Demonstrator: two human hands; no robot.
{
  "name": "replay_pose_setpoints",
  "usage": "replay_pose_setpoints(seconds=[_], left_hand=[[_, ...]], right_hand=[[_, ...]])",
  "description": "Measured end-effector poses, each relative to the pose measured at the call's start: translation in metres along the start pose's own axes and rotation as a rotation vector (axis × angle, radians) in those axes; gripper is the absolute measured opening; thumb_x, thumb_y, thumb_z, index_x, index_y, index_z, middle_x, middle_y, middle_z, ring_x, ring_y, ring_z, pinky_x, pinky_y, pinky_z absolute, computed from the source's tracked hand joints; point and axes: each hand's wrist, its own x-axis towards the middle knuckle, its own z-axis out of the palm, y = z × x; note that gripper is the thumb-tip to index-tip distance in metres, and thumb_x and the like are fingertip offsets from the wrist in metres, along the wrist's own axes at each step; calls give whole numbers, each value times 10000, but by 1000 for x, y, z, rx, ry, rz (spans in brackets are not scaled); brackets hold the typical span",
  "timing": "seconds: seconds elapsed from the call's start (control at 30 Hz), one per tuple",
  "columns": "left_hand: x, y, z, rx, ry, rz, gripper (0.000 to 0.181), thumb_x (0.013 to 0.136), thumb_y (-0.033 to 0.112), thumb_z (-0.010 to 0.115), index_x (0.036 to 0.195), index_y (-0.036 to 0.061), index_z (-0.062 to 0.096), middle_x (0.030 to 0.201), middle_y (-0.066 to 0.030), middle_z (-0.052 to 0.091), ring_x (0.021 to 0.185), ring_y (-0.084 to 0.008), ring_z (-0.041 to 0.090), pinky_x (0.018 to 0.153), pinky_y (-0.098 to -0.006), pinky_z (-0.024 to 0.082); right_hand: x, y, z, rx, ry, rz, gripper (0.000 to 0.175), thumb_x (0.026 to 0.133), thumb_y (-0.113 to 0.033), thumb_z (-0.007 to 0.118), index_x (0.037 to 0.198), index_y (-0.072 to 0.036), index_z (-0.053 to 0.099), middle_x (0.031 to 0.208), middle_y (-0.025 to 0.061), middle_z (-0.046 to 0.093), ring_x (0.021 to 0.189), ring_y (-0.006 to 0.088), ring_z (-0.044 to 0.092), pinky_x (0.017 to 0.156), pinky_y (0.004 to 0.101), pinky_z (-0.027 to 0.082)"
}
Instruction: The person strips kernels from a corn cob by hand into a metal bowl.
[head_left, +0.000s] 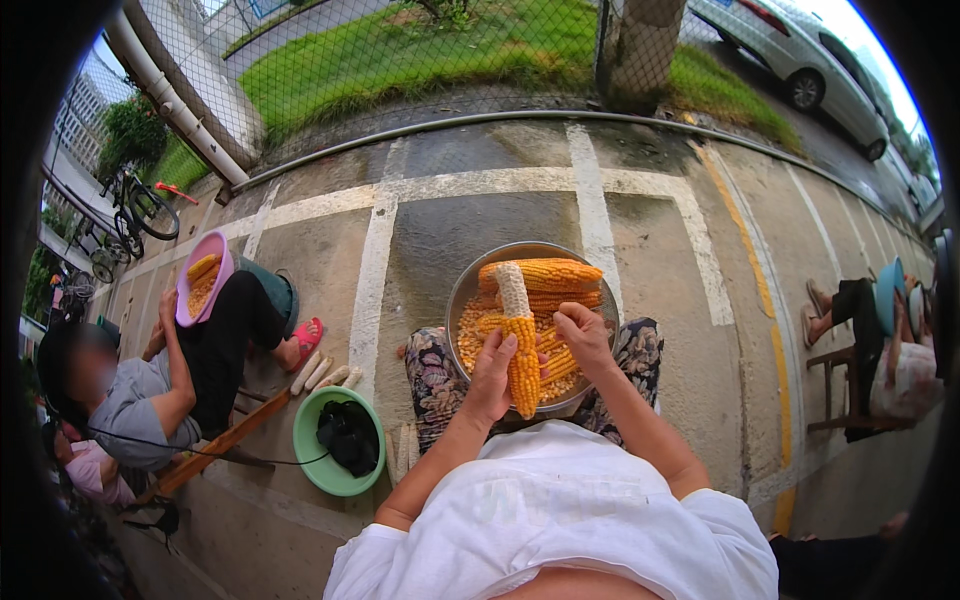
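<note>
A metal bowl (454, 298) rests on my lap, holding loose corn kernels (472, 326) and several dried ears of corn (559, 276). My left hand (493, 375) grips one ear of corn (523, 360) upright over the bowl; its upper end is a bare pale cob and its lower part still bears yellow kernels. My right hand (583, 336) is just right of that ear, over the bowl, with its fingers curled together. Whether kernels are between those fingertips cannot be told.
Left of my legs stands a green plastic basin (307, 457) with a black item inside. Stripped cobs (319, 373) lie beside a wooden bench (217, 442). A person there holds a pink basin (219, 244) of corn. Another seated person is at far right; a wire fence (420, 67) stands ahead.
</note>
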Motion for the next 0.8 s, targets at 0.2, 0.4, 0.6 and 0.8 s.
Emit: replay_pose_setpoints(seconds=[0.2,0.4,0.6,0.8], left_hand=[[1,-2,0,40,-25,24,371,948,249,525,1258,91,398,1115,-100,554,915,-197,618,740,-387,569],[4,-12,1,154,40,136,462,923,163,585,1311,50,361,1189,-69,507,1046,-139,522,866,-282,476],[2,-13,8,288,41,143,533,921,153,588,1362,28,315,1278,-71,450,1158,-134,434,978,-260,378],[-1,-12,13,317,62,104,638,929,156,575,1427,-7,212,1335,-87,409,1189,-136,411,985,-260,374]], right_hand=[[-7,-27,14,149,-180,104,465,935,-303,553,1302,-28,472,1015,13,571,824,63,542,628,198,470],[-18,-56,36,61,-207,-18,404,956,-303,496,1237,-13,514,1067,36,578,970,106,509,823,240,422],[-17,-44,35,-30,-134,-55,364,964,-291,473,1158,8,546,997,68,589,920,131,526,805,268,427],[-17,-35,39,-136,-18,-98,335,965,-285,453,1045,16,575,856,92,584,813,156,540,742,297,438]])
